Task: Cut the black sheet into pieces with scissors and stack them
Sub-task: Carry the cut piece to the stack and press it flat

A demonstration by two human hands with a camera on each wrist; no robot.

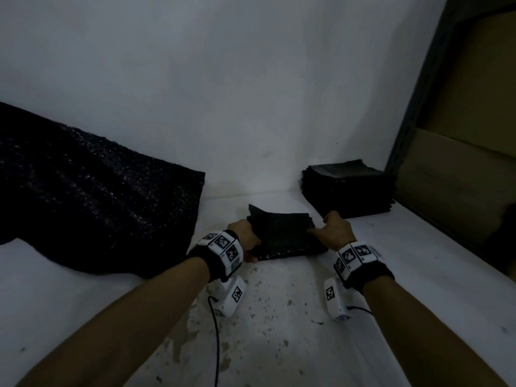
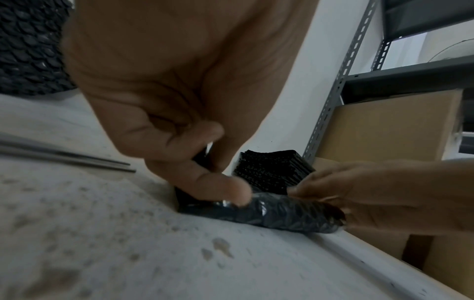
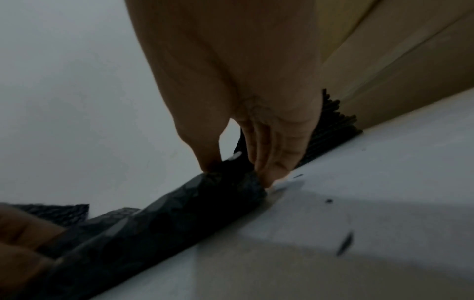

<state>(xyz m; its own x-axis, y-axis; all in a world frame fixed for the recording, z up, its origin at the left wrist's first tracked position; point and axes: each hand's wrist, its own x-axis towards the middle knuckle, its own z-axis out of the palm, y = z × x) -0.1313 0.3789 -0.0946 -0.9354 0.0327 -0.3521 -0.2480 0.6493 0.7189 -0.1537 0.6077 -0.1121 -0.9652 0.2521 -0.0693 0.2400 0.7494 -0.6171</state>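
Observation:
A small cut piece of black sheet (image 1: 283, 233) lies folded on the white table between my hands. My left hand (image 1: 247, 237) pinches its left edge, thumb on top (image 2: 218, 186). My right hand (image 1: 333, 227) pinches its right end (image 3: 231, 178) between thumb and fingers. The large uncut black sheet (image 1: 92, 196) drapes over the table at the left. A tall stack of cut black pieces (image 1: 346, 188) stands at the back right, just beyond my right hand. Scissors show only in the left wrist view as long grey blades (image 2: 64, 157) lying on the table to the left.
A white wall rises behind the table. A grey metal shelf post (image 2: 333, 91) and brown cardboard boxes (image 1: 460, 174) stand at the right, close to the stack. The table front (image 1: 251, 317) is stained and speckled with black scraps.

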